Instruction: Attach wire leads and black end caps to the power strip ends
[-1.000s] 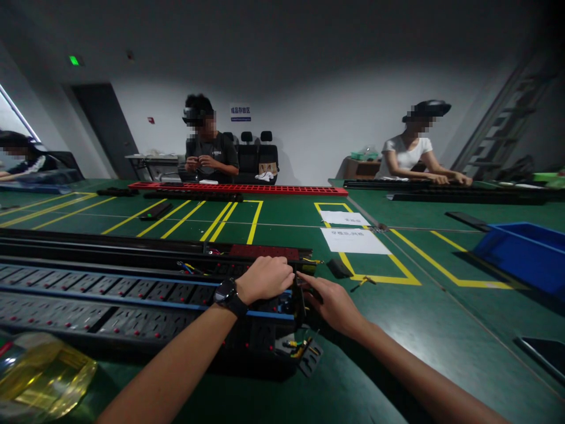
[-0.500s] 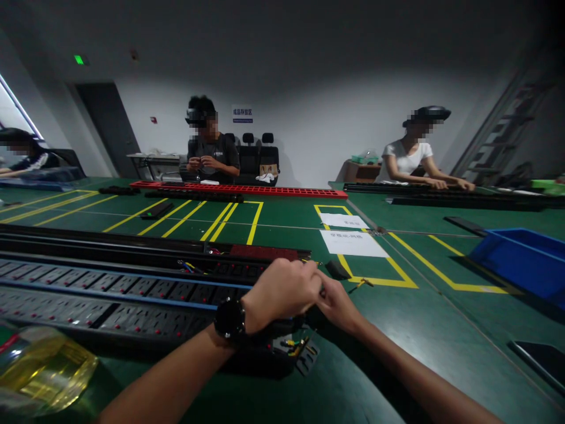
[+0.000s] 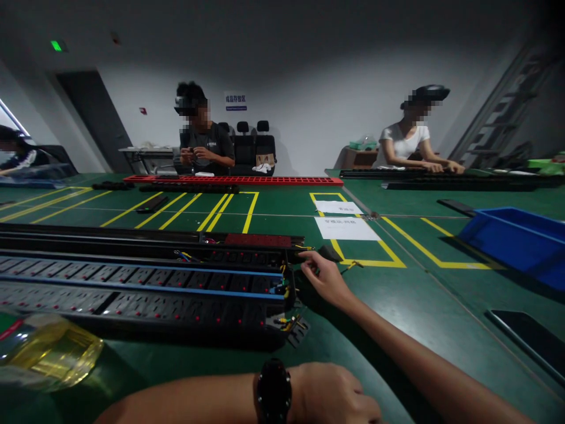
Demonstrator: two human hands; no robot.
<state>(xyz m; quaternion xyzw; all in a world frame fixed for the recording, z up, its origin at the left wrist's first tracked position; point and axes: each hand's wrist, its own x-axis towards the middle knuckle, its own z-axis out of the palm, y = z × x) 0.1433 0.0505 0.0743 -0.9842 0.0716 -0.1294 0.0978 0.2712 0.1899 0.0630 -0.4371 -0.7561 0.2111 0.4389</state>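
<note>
While half-spread right hand (image 3: 324, 277) is touching power strip (image 3: 154, 280) end, curled left hand (image 3: 335, 400) is resting; exposed wires (image 3: 289, 321) suggesting end unclosed.

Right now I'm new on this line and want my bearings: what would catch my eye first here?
The long black power strips, with rows of sockets and blue stripes, run across the green table from the left; loose coloured wires spill from their open end. The right hand reaches its fingers to that end, while the left hand, with a black wristwatch, lies at the bottom edge. A blue bin sits on the right.
</note>
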